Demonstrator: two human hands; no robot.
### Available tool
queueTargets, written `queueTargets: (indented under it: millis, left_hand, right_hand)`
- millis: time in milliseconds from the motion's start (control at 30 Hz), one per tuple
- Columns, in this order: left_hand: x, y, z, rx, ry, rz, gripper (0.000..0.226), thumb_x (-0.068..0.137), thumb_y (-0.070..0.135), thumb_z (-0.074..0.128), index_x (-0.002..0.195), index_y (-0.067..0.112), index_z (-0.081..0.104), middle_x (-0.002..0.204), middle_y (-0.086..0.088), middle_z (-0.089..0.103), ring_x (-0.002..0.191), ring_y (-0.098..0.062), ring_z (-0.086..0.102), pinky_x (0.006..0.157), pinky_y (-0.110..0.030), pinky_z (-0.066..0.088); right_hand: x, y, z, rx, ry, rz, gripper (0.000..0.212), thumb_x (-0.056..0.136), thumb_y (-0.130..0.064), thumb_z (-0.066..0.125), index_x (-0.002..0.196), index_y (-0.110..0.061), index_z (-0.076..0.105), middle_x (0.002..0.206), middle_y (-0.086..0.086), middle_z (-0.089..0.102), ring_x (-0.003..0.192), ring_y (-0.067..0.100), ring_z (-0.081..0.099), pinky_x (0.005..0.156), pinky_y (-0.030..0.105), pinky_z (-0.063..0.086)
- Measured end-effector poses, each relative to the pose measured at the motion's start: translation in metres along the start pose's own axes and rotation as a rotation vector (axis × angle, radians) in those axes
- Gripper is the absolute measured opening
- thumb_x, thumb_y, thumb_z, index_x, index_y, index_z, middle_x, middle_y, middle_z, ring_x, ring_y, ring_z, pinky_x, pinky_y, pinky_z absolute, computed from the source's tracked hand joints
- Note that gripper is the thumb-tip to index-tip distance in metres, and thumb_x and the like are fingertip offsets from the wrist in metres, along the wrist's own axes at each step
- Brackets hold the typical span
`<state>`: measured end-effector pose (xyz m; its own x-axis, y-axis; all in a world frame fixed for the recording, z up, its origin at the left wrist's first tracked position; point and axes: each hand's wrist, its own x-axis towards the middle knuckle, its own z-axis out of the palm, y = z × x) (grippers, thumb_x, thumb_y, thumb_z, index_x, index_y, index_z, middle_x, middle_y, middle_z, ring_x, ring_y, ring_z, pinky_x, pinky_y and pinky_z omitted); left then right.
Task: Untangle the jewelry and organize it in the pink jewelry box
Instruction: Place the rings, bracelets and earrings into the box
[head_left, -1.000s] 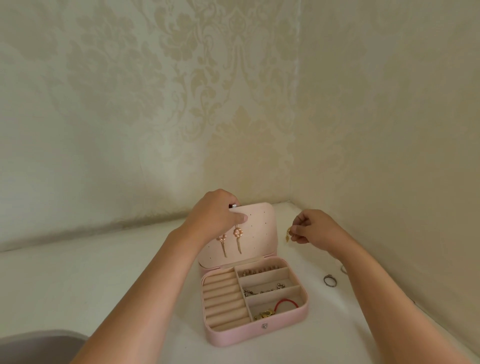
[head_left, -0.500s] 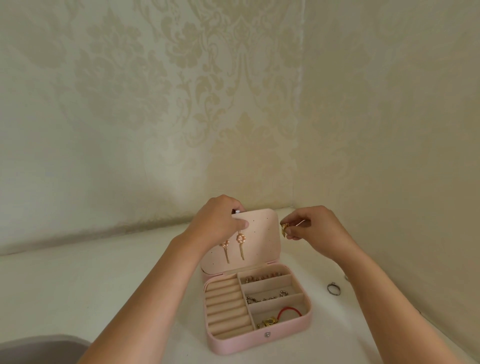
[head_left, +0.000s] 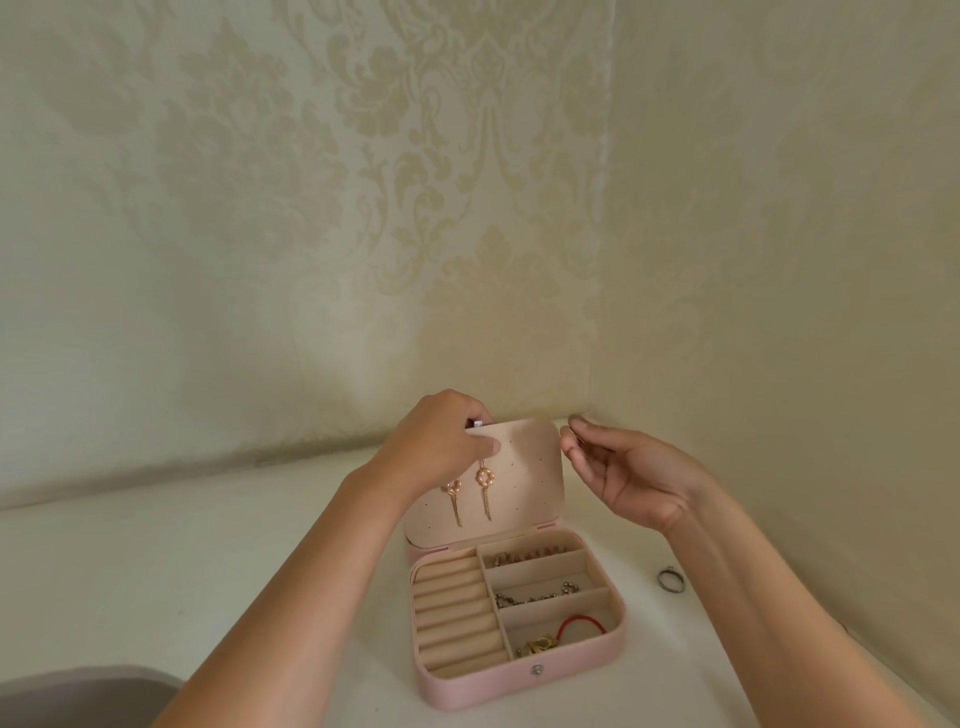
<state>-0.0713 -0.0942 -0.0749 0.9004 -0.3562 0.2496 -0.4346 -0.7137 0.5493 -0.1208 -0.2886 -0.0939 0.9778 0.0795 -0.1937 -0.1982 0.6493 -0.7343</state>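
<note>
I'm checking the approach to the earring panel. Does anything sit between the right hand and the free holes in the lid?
Nothing visible does. The right hand hovers just off the lid panel's right edge. The drop earrings hang on its left half, where the left hand grips the top edge.

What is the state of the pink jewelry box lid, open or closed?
Open. The lid stands upright, the left hand holds its top edge, and the compartments below show.
</note>
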Motion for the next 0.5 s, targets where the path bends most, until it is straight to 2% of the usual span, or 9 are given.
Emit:
queueTargets:
  millis: [133, 233, 300, 400, 500]
  left_hand:
    - [0.000, 0.000, 0.000, 0.001, 0.005, 0.002, 0.006, 0.083, 0.018, 0.067, 0.081, 0.023, 0.065, 0.064, 0.009, 0.055, 0.048, -0.006, 0.050, 0.048, -0.020, 0.036]
    - [0.001, 0.000, 0.000, 0.008, 0.019, -0.005, 0.005, 0.083, 0.021, 0.068, 0.085, 0.024, 0.065, 0.069, 0.011, 0.054, 0.058, -0.007, 0.052, 0.049, -0.020, 0.035]
    - [0.001, 0.001, 0.001, -0.018, 0.041, -0.024, 0.015, 0.084, 0.023, 0.067, 0.098, 0.027, 0.064, 0.081, 0.013, 0.054, 0.074, -0.011, 0.059, 0.052, -0.016, 0.040]
    - [0.001, 0.004, 0.003, -0.015, 0.053, -0.038, 0.024, 0.086, 0.021, 0.063, 0.110, 0.025, 0.062, 0.091, 0.009, 0.055, 0.088, -0.017, 0.061, 0.065, -0.021, 0.045]
    - [0.002, 0.007, 0.004, 0.041, 0.029, -0.015, 0.013, 0.084, 0.018, 0.062, 0.096, 0.024, 0.066, 0.089, 0.006, 0.058, 0.079, -0.018, 0.061, 0.065, -0.024, 0.046]
  right_hand:
    - [0.002, 0.006, 0.004, -0.132, -0.020, -0.117, 0.007, 0.083, 0.003, 0.061, 0.082, -0.003, 0.064, 0.066, 0.006, 0.069, 0.053, 0.009, 0.066, 0.051, 0.015, 0.054]
    - [0.003, 0.013, 0.006, -0.426, -0.031, -0.277, 0.014, 0.078, 0.001, 0.068, 0.089, -0.008, 0.068, 0.070, 0.003, 0.067, 0.057, 0.005, 0.063, 0.058, 0.013, 0.052]
    - [0.002, 0.017, 0.009, -0.621, -0.055, -0.366, 0.019, 0.080, 0.000, 0.069, 0.094, -0.012, 0.071, 0.067, -0.002, 0.066, 0.058, 0.004, 0.060, 0.062, 0.013, 0.052]
    - [0.001, 0.020, 0.013, -0.795, -0.037, -0.444, 0.015, 0.082, 0.001, 0.067, 0.085, -0.012, 0.073, 0.064, -0.006, 0.067, 0.054, 0.002, 0.059, 0.059, 0.013, 0.051]
    - [0.000, 0.021, 0.013, -0.982, 0.013, -0.519, 0.014, 0.079, -0.002, 0.071, 0.074, -0.015, 0.073, 0.059, -0.005, 0.065, 0.052, 0.004, 0.056, 0.058, 0.014, 0.048]
